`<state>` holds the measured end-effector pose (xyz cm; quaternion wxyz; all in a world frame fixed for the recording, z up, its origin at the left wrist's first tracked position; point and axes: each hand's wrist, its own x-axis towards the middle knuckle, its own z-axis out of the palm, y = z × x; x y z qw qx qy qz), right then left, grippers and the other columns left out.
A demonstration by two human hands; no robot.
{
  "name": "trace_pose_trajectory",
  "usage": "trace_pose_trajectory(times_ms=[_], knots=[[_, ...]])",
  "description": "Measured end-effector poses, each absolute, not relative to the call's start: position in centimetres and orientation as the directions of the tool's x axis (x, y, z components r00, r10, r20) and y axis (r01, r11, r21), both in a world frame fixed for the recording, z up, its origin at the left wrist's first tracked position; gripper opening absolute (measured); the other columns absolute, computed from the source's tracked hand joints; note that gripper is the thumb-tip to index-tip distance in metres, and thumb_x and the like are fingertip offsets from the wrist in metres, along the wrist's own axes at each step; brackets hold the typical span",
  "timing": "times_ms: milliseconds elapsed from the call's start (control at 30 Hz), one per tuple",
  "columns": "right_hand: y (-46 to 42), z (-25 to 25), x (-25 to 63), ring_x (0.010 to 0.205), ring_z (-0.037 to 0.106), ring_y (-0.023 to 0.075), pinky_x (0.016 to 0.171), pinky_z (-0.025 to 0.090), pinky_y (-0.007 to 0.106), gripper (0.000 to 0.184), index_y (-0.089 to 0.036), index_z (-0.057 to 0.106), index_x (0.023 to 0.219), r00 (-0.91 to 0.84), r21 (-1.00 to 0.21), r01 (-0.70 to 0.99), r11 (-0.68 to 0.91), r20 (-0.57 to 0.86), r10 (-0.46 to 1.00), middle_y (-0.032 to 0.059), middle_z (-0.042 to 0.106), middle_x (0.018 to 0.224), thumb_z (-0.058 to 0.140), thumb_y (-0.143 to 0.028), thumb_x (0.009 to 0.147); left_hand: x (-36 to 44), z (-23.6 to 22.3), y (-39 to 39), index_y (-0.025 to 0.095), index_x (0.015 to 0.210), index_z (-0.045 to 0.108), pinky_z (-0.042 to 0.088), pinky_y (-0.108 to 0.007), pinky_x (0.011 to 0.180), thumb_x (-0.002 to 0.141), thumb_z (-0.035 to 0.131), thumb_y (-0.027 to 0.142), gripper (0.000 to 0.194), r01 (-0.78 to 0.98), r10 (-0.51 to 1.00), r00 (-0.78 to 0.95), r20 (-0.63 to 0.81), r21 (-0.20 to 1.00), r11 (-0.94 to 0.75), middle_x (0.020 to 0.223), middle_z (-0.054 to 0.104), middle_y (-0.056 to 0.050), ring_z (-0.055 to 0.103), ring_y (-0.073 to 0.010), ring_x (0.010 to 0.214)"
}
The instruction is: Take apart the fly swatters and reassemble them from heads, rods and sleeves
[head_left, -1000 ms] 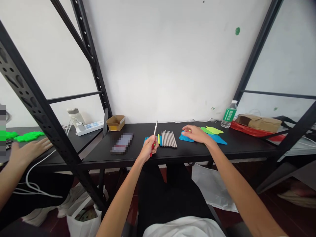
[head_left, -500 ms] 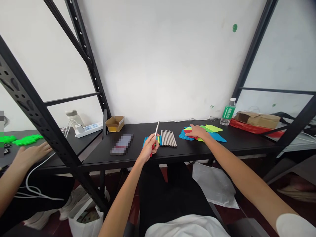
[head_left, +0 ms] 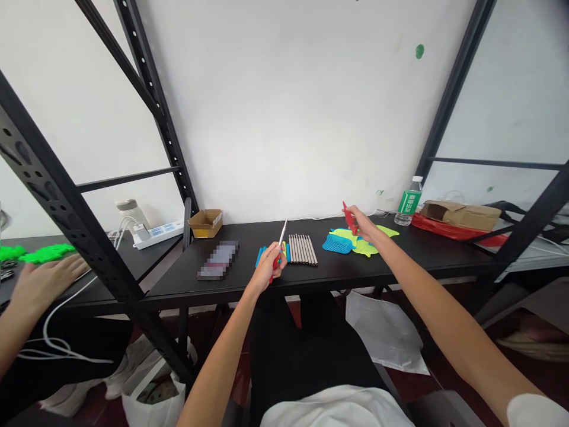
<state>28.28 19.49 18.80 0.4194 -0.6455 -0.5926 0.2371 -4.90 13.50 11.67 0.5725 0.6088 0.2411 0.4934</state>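
Note:
My left hand (head_left: pixel 269 264) is closed around a slim metal rod (head_left: pixel 283 233) with a red handle, its tip pointing up and away. Just behind that hand lie blue and yellow plastic handles (head_left: pixel 287 253), partly covered by it. To their right is a row of several metal rods (head_left: pixel 303 249), side by side. My right hand (head_left: pixel 362 224) grips a red fly swatter head (head_left: pixel 349 219), tilted up above the table. Beneath it spread leaf-shaped mesh swatter heads, a blue one (head_left: pixel 338 244) and yellow-green ones (head_left: pixel 366 247), overlapping.
On the black table (head_left: pixel 249 237) are a small cardboard box (head_left: pixel 205 223) and a blurred-out flat object (head_left: pixel 219 260). A water bottle (head_left: pixel 409 203) and a cardboard carton (head_left: pixel 460 214) stand right. Another person's hand (head_left: pixel 51 276) rests left beyond a black metal post (head_left: pixel 66 178).
My right hand has lifted the red swatter head off the pile, raising it up and slightly right. The pile beneath now shows more. My left hand has barely moved.

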Motion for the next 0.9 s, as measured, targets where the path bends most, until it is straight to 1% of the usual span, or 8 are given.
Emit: trace_pose_trajectory(times_ms=[100, 167, 267, 333, 400, 667, 800, 900], knots=[[17.4, 18.0, 27.7, 0.071, 0.061, 0.0202, 0.058, 0.049, 0.031, 0.054, -0.023, 0.057, 0.118, 0.102, -0.992, 0.056, 0.111, 0.116, 0.988, 0.0105, 0.066, 0.102, 0.037, -0.063, 0.087, -4.6, 11.7, 13.3, 0.023, 0.093, 0.046, 0.013, -0.019, 0.038, 0.096, 0.042, 0.053, 0.030, -0.141, 0.858, 0.404, 0.317, 0.948, -0.284, 0.059, 0.046, 0.007, 0.017, -0.0049, 0.037], [15.9, 16.8, 27.1, 0.067, 0.061, 0.0197, 0.056, 0.050, 0.031, 0.046, -0.025, 0.058, 0.107, 0.083, -0.971, -0.207, 0.120, 0.105, 0.991, 0.0087, 0.067, 0.099, 0.048, -0.062, 0.082, -4.2, 11.8, 12.9, 0.022, 0.087, 0.047, 0.020, -0.021, 0.042, 0.097, 0.039, 0.050, 0.031, 0.039, 0.842, 0.411, 0.349, 0.916, -0.399, 0.059, 0.046, 0.006, 0.026, -0.0073, 0.041], [14.3, 14.4, 26.2, 0.066, 0.063, 0.0207, 0.058, 0.052, 0.033, 0.037, -0.025, 0.059, 0.095, 0.096, -0.888, -0.445, 0.115, 0.080, 0.992, 0.0070, 0.068, 0.092, 0.062, -0.057, 0.077, -3.5, 12.0, 12.1, 0.021, 0.081, 0.049, 0.029, -0.024, 0.054, 0.098, 0.039, 0.046, 0.031, 0.363, 0.782, 0.460, 0.421, 0.714, -0.598, 0.061, 0.046, 0.003, 0.041, -0.0121, 0.053], [13.9, 12.9, 25.9, 0.065, 0.064, 0.0199, 0.058, 0.052, 0.032, 0.034, -0.025, 0.058, 0.089, 0.107, -0.863, -0.492, 0.117, 0.073, 0.992, 0.0044, 0.068, 0.087, 0.068, -0.054, 0.075, -3.1, 12.1, 11.6, 0.022, 0.081, 0.050, 0.027, -0.026, 0.056, 0.099, 0.037, 0.043, 0.031, 0.503, 0.760, 0.490, 0.427, 0.573, -0.647, 0.061, 0.045, 0.003, 0.043, -0.0141, 0.056], [13.8, 11.7, 25.8, 0.064, 0.064, 0.0193, 0.058, 0.053, 0.032, 0.033, -0.025, 0.057, 0.085, 0.125, -0.851, -0.511, 0.126, 0.072, 0.990, 0.0024, 0.067, 0.082, 0.071, -0.054, 0.073, -2.9, 12.1, 11.5, 0.023, 0.083, 0.050, 0.025, -0.027, 0.056, 0.100, 0.033, 0.041, 0.031, 0.570, 0.760, 0.497, 0.419, 0.502, -0.650, 0.060, 0.043, 0.003, 0.043, -0.0149, 0.055], [13.4, 10.1, 25.7, 0.071, 0.066, 0.0203, 0.061, 0.055, 0.030, 0.045, -0.023, 0.062, 0.081, 0.183, -0.816, -0.542, 0.204, 0.122, 0.975, 0.0049, 0.067, 0.080, 0.071, -0.067, 0.073, -2.6, 11.8, 11.5, 0.025, 0.090, 0.053, 0.021, -0.027, 0.055, 0.102, 0.032, 0.039, 0.029, 0.677, 0.756, 0.534, 0.379, 0.344, -0.650, 0.061, 0.048, 0.003, 0.048, -0.0165, 0.056], [13.6, 9.5, 25.7, 0.069, 0.063, 0.0184, 0.059, 0.055, 0.031, 0.051, -0.024, 0.064, 0.091, 0.238, -0.820, -0.530, 0.216, 0.101, 0.966, 0.0057, 0.068, 0.088, 0.074, -0.069, 0.070, -2.6, 11.8, 11.3, 0.024, 0.087, 0.054, 0.022, -0.027, 0.055, 0.102, 0.031, 0.046, 0.035, 0.685, 0.746, 0.557, 0.366, 0.305, -0.662, 0.062, 0.051, 0.002, 0.050, -0.0171, 0.058], [13.6, 9.2, 25.7, 0.067, 0.062, 0.0174, 0.058, 0.053, 0.030, 0.049, -0.023, 0.063, 0.086, 0.223, -0.825, -0.516, 0.232, 0.133, 0.966, 0.0051, 0.066, 0.083, 0.074, -0.068, 0.071, -2.6, 11.8, 11.4, 0.023, 0.081, 0.053, 0.023, -0.027, 0.055, 0.102, 0.030, 0.052, 0.042, 0.682, 0.737, 0.571, 0.363, 0.291, -0.671, 0.062, 0.052, 0.001, 0.051, -0.0175, 0.059]])
